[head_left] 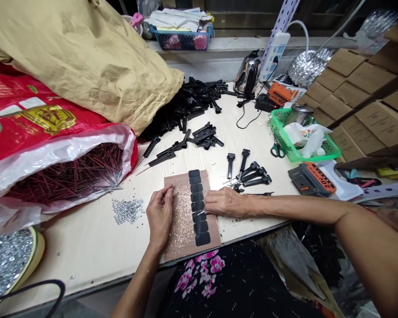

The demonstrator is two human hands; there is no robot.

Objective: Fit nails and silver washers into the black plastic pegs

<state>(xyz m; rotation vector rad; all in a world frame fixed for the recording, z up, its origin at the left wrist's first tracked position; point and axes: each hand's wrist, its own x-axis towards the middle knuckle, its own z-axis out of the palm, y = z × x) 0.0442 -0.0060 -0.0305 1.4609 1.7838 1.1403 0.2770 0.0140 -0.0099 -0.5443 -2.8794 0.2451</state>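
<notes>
Brown board (182, 229) flat at the table's (119, 260) near edge, a column of black patches (203, 239) along its right side. Left hand (159, 214) rests at the board's left edge; its grip is drawn together, fingers curled (whether anything small is pinched, cannot tell). Right hand (226, 202) reaches over the right edge, fingertips at the patches; whether this grip is clamped on anything, cannot tell. Small shiny pieces (128, 211) lie scattered left of the left hand; black handled parts (257, 176) lie beyond the right.
</notes>
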